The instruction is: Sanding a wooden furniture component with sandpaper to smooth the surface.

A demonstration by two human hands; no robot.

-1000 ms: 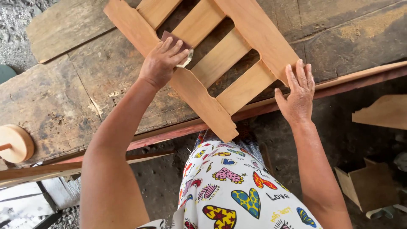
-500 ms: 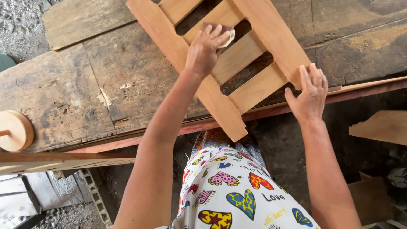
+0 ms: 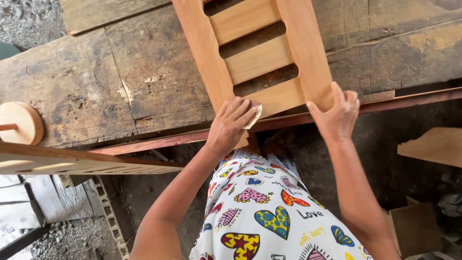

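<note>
The slatted wooden frame [image 3: 255,58] lies flat on the worn workbench [image 3: 120,82], its near end reaching over the bench's front edge. At that near end the left hand [image 3: 230,126] presses a folded piece of sandpaper [image 3: 254,114] against the frame's left rail. The right hand [image 3: 337,115] lies with fingers spread over the frame's right rail end, holding nothing else. A round wooden disc [image 3: 19,123] sits well left of the frame.

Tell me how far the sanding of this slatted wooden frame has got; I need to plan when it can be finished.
Done: the frame's slats and rails look smooth and even in colour, though fineness can't be judged. In hand: the left hand presses sandpaper on the near end of the left rail, while the right hand steadies the right rail on the workbench. Left: the underside is hidden, so untold.
</note>
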